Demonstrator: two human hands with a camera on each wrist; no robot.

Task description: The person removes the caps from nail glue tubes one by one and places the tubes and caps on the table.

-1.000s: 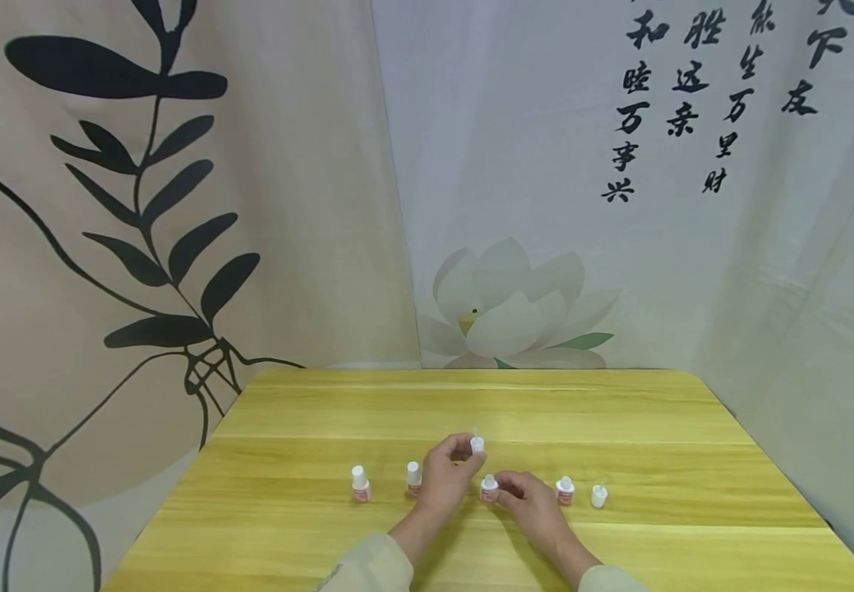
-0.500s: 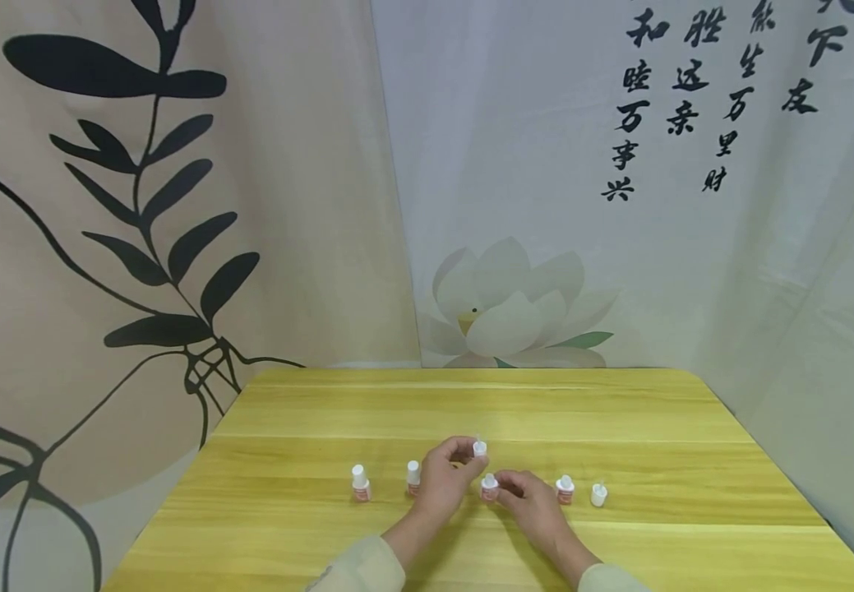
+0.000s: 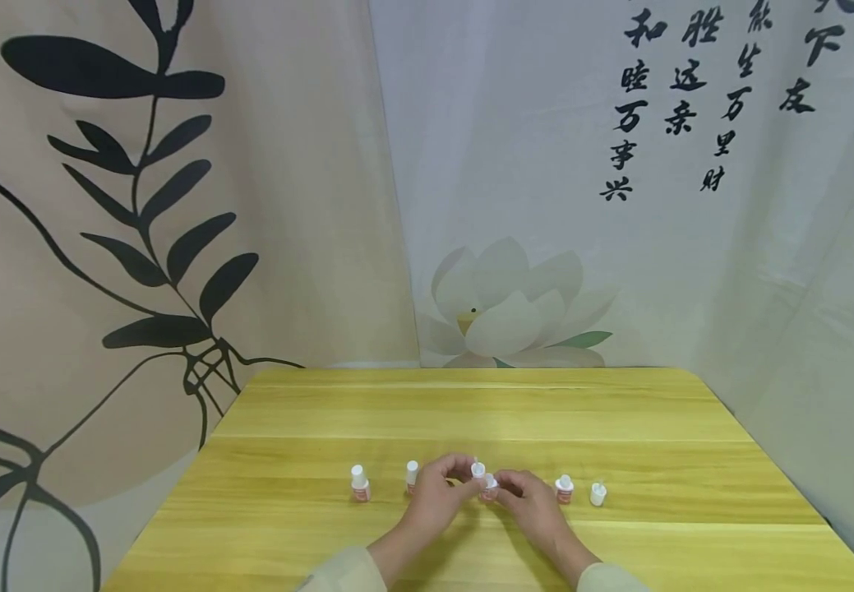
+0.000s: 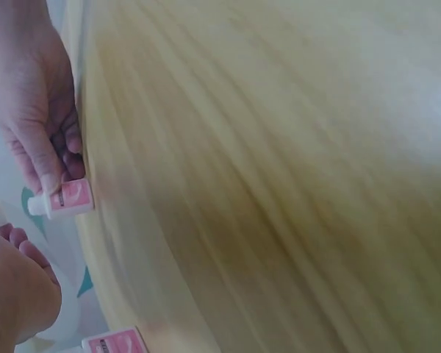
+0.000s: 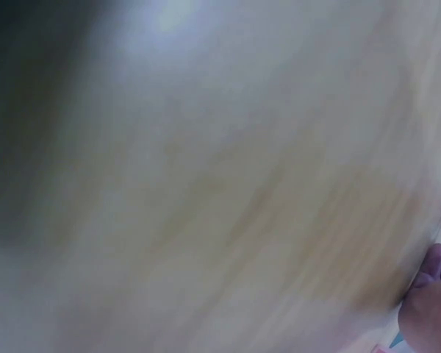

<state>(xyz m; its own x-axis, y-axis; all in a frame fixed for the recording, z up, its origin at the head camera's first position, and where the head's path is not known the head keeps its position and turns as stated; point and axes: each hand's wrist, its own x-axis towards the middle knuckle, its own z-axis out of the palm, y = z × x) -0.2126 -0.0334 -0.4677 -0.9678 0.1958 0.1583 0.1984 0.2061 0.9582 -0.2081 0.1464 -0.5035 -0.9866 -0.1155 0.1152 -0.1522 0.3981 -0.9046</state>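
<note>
In the head view my left hand (image 3: 437, 493) pinches a small white cap (image 3: 477, 470) with a thin tip pointing up. The cap is close beside a small white bottle (image 3: 489, 488) with a pink label; whether they touch I cannot tell. My right hand (image 3: 533, 503) holds that bottle upright on the table, its white neck uncapped. In the left wrist view, the right hand (image 4: 40, 110) has thumb and fingers on the pink-labelled bottle (image 4: 72, 197), and part of the left hand (image 4: 18, 294) shows below. Only a sliver of a hand (image 5: 430, 312) enters the right wrist view.
Two capped bottles stand to the left, the outer bottle (image 3: 360, 483) and another bottle (image 3: 412, 475) partly behind my left hand. On the right are an uncapped bottle (image 3: 564, 490) and a loose white cap (image 3: 598, 494). All are on a wooden table (image 3: 619, 551).
My left hand has come down with the white cap, from above and behind the bottle to right beside its neck. My right hand and the bottle have stayed in place.
</note>
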